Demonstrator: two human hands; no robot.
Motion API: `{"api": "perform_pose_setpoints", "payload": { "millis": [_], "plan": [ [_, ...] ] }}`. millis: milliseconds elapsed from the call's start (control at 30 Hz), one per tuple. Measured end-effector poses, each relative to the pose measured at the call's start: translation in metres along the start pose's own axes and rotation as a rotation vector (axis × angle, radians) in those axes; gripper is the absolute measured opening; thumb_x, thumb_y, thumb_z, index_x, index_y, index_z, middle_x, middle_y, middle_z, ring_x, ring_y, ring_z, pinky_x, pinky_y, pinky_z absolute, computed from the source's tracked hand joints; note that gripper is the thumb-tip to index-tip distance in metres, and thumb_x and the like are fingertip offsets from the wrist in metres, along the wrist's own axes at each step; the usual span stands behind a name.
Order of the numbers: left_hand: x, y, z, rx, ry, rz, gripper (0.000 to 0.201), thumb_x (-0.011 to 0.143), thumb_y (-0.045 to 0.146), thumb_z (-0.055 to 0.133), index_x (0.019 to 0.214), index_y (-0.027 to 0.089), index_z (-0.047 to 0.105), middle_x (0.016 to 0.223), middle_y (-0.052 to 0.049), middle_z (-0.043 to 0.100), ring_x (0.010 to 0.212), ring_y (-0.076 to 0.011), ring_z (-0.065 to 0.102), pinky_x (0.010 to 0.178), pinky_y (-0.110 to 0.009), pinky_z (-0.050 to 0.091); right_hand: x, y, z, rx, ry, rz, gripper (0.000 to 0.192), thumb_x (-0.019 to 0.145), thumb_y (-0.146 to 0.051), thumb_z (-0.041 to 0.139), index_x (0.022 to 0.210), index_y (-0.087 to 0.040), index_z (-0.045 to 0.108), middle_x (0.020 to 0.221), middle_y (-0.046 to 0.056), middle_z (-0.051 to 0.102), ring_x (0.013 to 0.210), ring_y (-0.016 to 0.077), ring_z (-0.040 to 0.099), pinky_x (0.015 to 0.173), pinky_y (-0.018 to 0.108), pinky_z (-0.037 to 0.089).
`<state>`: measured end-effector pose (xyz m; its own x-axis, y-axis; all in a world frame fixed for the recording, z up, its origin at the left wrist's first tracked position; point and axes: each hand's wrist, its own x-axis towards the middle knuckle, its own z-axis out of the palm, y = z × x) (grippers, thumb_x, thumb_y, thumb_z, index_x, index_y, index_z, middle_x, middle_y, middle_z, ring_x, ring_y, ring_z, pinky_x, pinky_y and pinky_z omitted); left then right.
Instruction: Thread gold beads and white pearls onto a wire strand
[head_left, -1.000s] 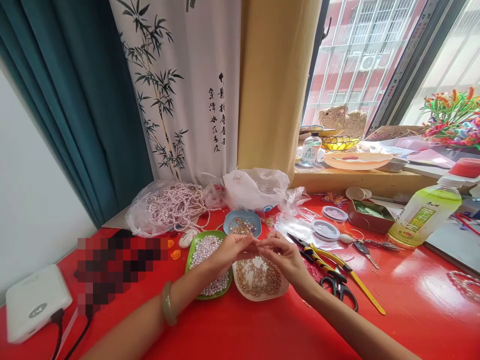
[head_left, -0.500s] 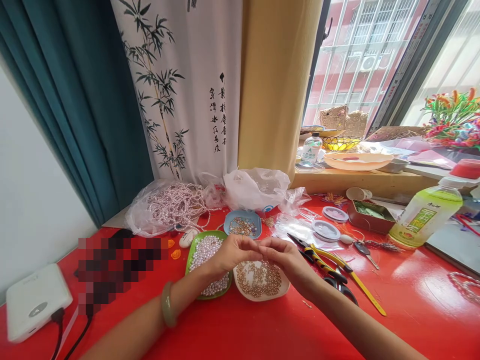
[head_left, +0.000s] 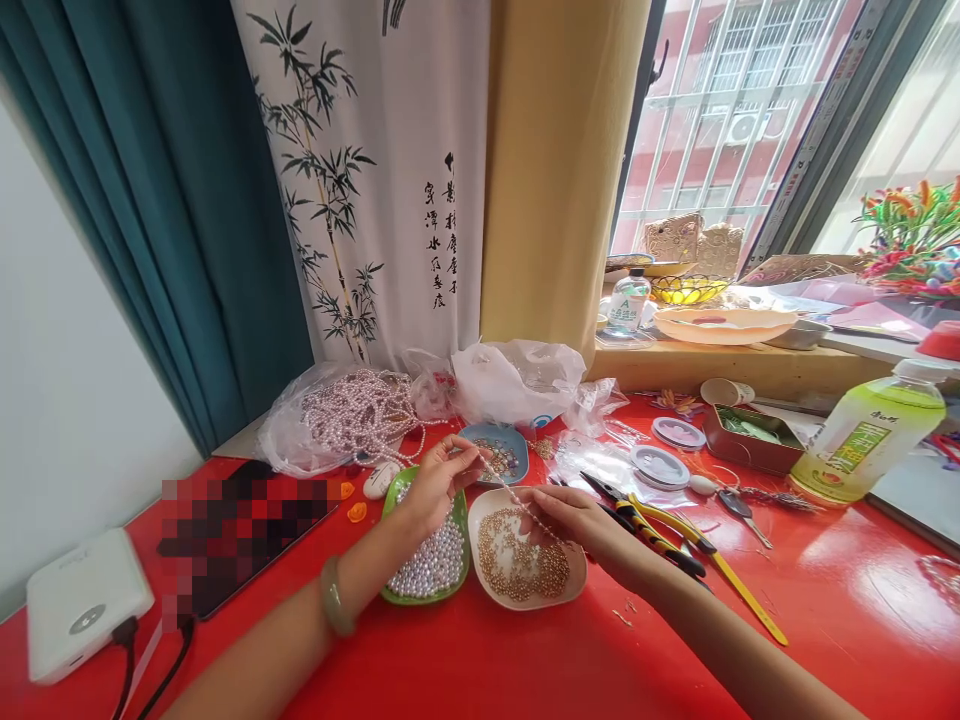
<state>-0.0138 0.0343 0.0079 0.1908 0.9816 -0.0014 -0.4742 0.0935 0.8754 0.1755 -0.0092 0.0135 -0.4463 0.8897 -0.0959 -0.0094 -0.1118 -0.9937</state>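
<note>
The left hand (head_left: 433,492) and right hand (head_left: 564,515) pinch a beaded strand (head_left: 501,480), stretched between their fingers (head_left: 459,446); beneath the right fingers sits a cream dish (head_left: 525,603) of gold beads (head_left: 517,567) on the worktop (head_left: 450,668).

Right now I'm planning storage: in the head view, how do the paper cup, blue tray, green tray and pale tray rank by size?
1. Pale tray and green tray: too alike to rank; the left hand covers part of the green one.
2. Blue tray, partly hidden.
3. Paper cup, smallest.
</note>
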Motion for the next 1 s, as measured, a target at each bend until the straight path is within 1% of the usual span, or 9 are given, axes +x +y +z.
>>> {"api": "perform_pose_setpoints", "payload": {
  "millis": [100,167,300,400,467,633,733,900,1000],
  "plan": [
    [0.004,0.002,-0.005,-0.039,0.058,0.045,0.020,0.058,0.019,0.068,0.067,0.015,0.050,0.076,-0.002,0.065,0.063,-0.0061,0.058,0.064,-0.017,0.046,0.002,0.005,-0.006,0.144,-0.003,0.102,0.024,0.077,-0.035,0.050,0.085,-0.016,0.060,0.071,0.003,0.064,0.055,0.0087,0.055,0.055,0.020,0.042],
    [0.006,0.005,-0.008,-0.057,0.073,0.081,0.019,0.058,0.018,0.068,0.066,0.015,0.051,0.074,-0.001,0.064,0.062,-0.0059,0.057,0.063,-0.016,0.046,0.002,0.005,-0.008,0.203,-0.031,0.155,0.021,0.077,-0.032,0.050,0.082,-0.015,0.060,0.073,0.005,0.065,0.055,0.0082,0.056,0.054,0.019,0.043],
    [0.011,0.011,-0.014,-0.084,0.102,0.157,0.017,0.059,0.016,0.067,0.066,0.015,0.052,0.070,0.001,0.063,0.062,-0.0060,0.058,0.062,-0.015,0.046,0.000,0.001,-0.006,0.244,-0.064,0.218,0.018,0.075,-0.026,0.051,0.083,-0.012,0.059,0.076,0.008,0.066,0.057,0.0083,0.058,0.054,0.017,0.045],
    [0.013,0.014,-0.017,-0.094,0.141,0.179,0.015,0.059,0.015,0.066,0.066,0.015,0.053,0.072,0.001,0.063,0.062,-0.0061,0.058,0.061,-0.016,0.047,0.000,-0.002,-0.003,0.245,-0.056,0.247,0.013,0.073,-0.021,0.052,0.079,-0.011,0.057,0.075,0.009,0.066,0.055,0.0081,0.058,0.053,0.017,0.045],
    [0.013,0.015,-0.017,-0.099,0.143,0.189,0.014,0.059,0.015,0.066,0.066,0.015,0.054,0.074,0.000,0.064,0.061,-0.0060,0.058,0.060,-0.016,0.047,0.000,-0.001,-0.002,0.242,-0.045,0.266,0.011,0.071,-0.019,0.053,0.077,-0.010,0.056,0.073,0.009,0.066,0.054,0.0080,0.058,0.053,0.017,0.045],
    [0.008,0.020,-0.010,-0.117,0.099,0.201,0.013,0.059,0.014,0.066,0.066,0.014,0.055,0.078,-0.002,0.065,0.061,-0.0063,0.058,0.060,-0.016,0.048,0.001,0.003,0.002,0.258,-0.001,0.228,0.008,0.070,-0.015,0.052,0.076,-0.012,0.055,0.061,0.003,0.063,0.048,0.0055,0.054,0.049,0.014,0.043],
    [0.006,0.023,-0.007,-0.133,0.096,0.207,0.012,0.059,0.014,0.066,0.066,0.015,0.056,0.077,-0.002,0.065,0.062,-0.0061,0.059,0.062,-0.015,0.048,0.001,0.005,0.003,0.261,0.003,0.224,0.007,0.069,-0.015,0.052,0.074,-0.012,0.056,0.060,0.002,0.061,0.047,0.0045,0.052,0.047,0.013,0.041],
    [0.006,0.024,-0.007,-0.143,0.097,0.221,0.012,0.060,0.014,0.066,0.066,0.015,0.056,0.077,-0.002,0.065,0.062,-0.0058,0.059,0.062,-0.015,0.048,0.002,0.009,0.004,0.296,0.046,0.227,0.010,0.067,-0.014,0.056,0.077,-0.014,0.057,0.055,-0.001,0.058,0.045,0.0031,0.049,0.044,0.011,0.038],
    [0.006,0.024,-0.008,-0.142,0.097,0.224,0.012,0.060,0.014,0.066,0.066,0.015,0.056,0.077,-0.002,0.066,0.063,-0.0059,0.059,0.063,-0.015,0.048,0.002,0.010,0.004,0.294,0.048,0.221,0.010,0.065,-0.014,0.056,0.075,-0.012,0.058,0.053,-0.002,0.056,0.043,0.0019,0.046,0.042,0.010,0.035]
  ]
}}
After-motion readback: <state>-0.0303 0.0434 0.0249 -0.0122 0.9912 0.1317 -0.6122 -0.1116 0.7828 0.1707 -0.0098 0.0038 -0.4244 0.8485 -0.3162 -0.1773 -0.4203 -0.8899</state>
